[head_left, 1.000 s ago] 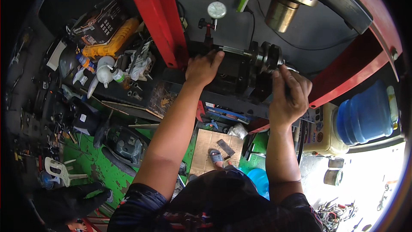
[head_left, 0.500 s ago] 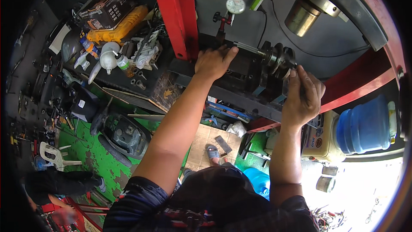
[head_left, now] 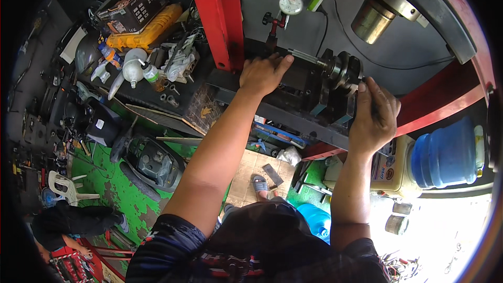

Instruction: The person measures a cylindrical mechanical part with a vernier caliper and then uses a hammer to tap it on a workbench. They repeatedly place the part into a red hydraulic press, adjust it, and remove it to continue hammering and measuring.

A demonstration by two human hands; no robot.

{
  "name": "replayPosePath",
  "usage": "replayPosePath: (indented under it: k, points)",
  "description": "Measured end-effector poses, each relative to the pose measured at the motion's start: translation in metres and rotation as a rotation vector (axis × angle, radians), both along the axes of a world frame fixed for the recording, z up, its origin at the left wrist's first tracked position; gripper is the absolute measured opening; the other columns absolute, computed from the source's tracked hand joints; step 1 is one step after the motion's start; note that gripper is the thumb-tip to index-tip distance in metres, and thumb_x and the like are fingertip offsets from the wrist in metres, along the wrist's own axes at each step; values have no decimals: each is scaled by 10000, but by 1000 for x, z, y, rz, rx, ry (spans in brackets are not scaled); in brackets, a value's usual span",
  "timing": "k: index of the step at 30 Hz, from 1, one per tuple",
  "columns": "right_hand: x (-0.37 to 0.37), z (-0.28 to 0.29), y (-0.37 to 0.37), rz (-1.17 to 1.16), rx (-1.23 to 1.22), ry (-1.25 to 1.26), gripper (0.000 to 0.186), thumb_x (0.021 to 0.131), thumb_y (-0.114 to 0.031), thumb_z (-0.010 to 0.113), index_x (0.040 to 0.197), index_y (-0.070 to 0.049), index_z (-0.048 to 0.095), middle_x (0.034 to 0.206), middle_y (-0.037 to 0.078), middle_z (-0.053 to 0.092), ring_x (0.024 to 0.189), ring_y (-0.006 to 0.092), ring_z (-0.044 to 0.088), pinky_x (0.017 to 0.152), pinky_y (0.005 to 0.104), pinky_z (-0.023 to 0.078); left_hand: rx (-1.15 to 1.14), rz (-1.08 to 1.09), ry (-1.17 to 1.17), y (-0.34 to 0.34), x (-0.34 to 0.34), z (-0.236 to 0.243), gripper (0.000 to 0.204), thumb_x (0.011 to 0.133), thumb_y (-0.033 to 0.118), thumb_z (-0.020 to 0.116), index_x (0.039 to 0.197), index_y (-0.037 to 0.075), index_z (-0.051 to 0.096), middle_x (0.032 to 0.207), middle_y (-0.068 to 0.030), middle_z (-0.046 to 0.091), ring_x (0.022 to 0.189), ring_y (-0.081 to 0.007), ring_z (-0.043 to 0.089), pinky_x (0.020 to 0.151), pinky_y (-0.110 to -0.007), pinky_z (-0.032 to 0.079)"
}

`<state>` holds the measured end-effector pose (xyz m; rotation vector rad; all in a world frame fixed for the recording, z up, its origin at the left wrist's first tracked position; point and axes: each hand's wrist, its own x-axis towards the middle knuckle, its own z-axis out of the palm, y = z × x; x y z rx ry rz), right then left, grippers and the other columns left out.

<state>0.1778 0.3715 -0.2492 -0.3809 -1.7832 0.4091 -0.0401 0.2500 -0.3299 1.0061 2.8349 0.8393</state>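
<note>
A steel crankshaft (head_left: 343, 69) lies across supports on a black metal bed (head_left: 293, 79), its thin shaft end pointing left. My right hand (head_left: 374, 112) is at its right end, thumb and fingers closed on the end, which they partly hide. My left hand (head_left: 263, 76) rests on the bed left of the crankshaft, thumb stretched out, the other fingers partly hidden over the far side. Just beyond it stands a dial indicator (head_left: 291, 3) with a round white face, on a red and black holder (head_left: 273, 29).
A red press frame (head_left: 216, 15) rises beside my left hand; a steel ram (head_left: 372, 23) hangs beyond the right one. A cluttered bench (head_left: 181, 97) holds bottles and a yellow case. A blue water jug (head_left: 443, 152) stands right. At lower left, a person (head_left: 78, 225) reaches toward a red toolbox.
The crankshaft's webs look slightly turned, with my right hand still at its end. My left hand stays on the bed. At lower left, the other person's hand has shifted. The view has moved slightly.
</note>
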Motion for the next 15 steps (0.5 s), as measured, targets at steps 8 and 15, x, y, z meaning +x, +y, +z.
replayPosePath:
  k: [8,15]
  points:
    - [-14,-19,20,-22,-47,-119,161,856,-82,832,1016,-94,825,977,39,774,970,184,661,895,329,519,24,-22,6,1,1,-1,880,1015,771,178,1451,148,620,1251,-255,686,1247,-410,599,1109,-530,375]
    - [-5,-9,10,16,-53,-69,157,856,-61,830,1013,-69,820,968,42,773,961,178,661,894,319,512,4,-10,-29,0,1,1,883,1012,777,170,1459,159,614,1248,-262,684,1258,-432,589,1119,-543,371]
